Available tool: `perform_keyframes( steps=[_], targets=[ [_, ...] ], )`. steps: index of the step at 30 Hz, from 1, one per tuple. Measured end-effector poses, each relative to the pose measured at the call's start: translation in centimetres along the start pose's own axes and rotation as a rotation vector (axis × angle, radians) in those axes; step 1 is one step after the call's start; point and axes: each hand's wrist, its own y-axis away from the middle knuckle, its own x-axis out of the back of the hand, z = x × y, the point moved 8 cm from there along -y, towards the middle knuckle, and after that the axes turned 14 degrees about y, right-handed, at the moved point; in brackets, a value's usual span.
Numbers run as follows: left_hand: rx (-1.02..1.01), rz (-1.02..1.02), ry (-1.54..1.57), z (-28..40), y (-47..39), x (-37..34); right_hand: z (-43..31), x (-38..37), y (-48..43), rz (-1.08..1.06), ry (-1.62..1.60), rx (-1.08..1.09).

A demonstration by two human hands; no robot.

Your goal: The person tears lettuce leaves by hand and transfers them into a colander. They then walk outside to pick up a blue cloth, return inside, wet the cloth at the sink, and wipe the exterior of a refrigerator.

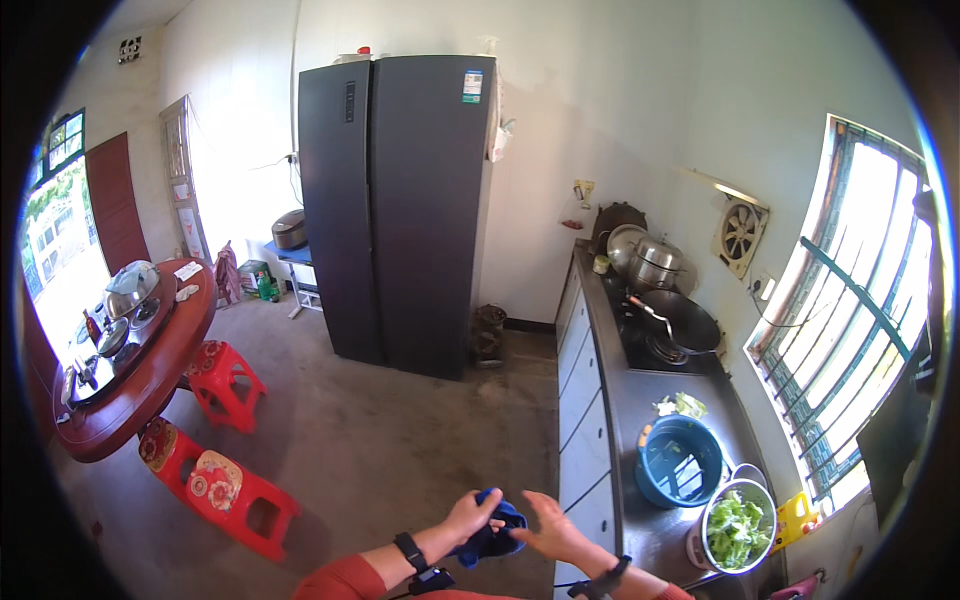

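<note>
A crumpled dark blue cloth (491, 546) hangs in front of me at the bottom of the view. My left hand (469, 519) grips it, thumb on top. Just to the right, my right hand (555, 531) has its fingers spread, and the fingertips come close to the cloth's edge; whether they touch it I cannot tell. Each wrist wears a black band. On the steel counter (652, 544) to the right are a blue basin (651, 476) of water and a white colander (699, 546) full of torn leafy greens (739, 529).
More leaves (686, 406) lie behind the basin. A wok (682, 319) and a steamer pot (655, 264) stand on the cooktop. A tall dark refrigerator (431, 202) faces me. Red plastic stools (232, 495) and a round wooden table (169, 356) with dishes stand at left.
</note>
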Motion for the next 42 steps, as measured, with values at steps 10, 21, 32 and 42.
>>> perform_keyframes(
  steps=[10, 21, 32, 42],
  targets=[
    [-0.134, 0.098, 0.176, 15.8, 1.3, 14.7, -14.2, -10.7, -21.5, -0.297, -0.394, 0.354],
    [-0.270, -0.285, 0.312, 33.4, -7.2, 19.5, -8.3, -14.7, -42.1, -0.661, -0.359, 0.123],
    [-0.289, 0.009, 0.029, 41.9, -28.7, 31.2, -3.9, -12.9, -69.7, -0.645, -1.131, -0.233],
    [-0.460, -0.013, 0.497, 57.6, -44.0, 38.3, -5.2, -8.2, -88.0, -0.221, -0.270, 0.112]
  ],
)
